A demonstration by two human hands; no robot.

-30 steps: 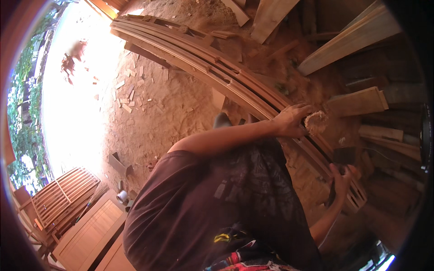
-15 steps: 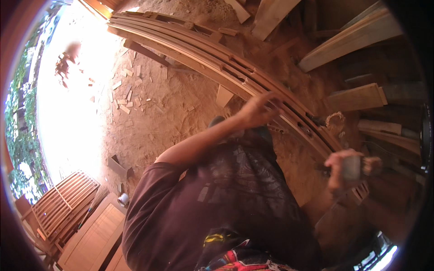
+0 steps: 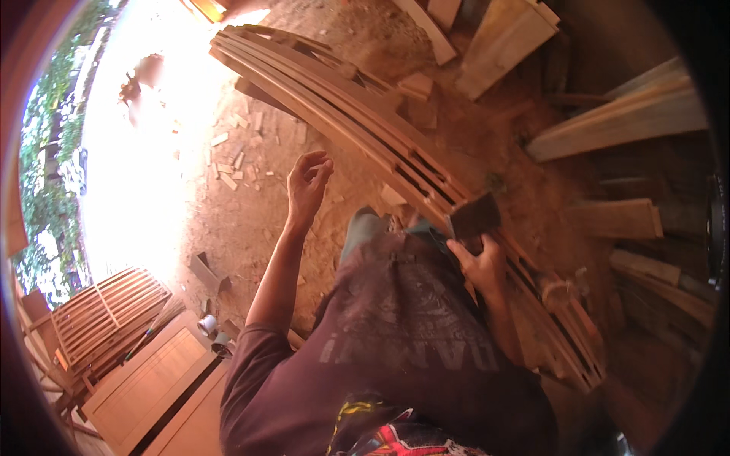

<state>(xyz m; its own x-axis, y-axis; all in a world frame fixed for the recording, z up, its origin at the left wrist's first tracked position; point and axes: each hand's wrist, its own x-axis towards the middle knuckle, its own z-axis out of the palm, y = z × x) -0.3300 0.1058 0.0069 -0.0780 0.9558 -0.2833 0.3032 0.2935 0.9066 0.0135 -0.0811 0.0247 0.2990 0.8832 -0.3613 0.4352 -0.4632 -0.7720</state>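
Long wooden rails (image 3: 342, 125) with slots cut in them lie side by side, running from the far left to the near right. My right hand (image 3: 483, 266) grips a dark, block-shaped tool (image 3: 475, 216) over the rails; its exact kind does not show. My left hand (image 3: 308, 186) is raised left of the rails, apart from them, with loosely bent fingers and nothing visible in it. A pale, rounded piece (image 3: 559, 292), perhaps a curl of wood, lies on the rails beyond my right hand.
Boards (image 3: 620, 118) and offcuts lean or lie at the right. Small wood scraps (image 3: 228, 171) litter the sandy ground at the left. A slatted wooden frame (image 3: 110, 315) and panelled doors (image 3: 156, 380) lie at the lower left, near a small white roll or can (image 3: 206, 324).
My left hand has lifted off the rails and moved left. My right hand has brought the block-shaped tool from the near right end inward, over the rails.
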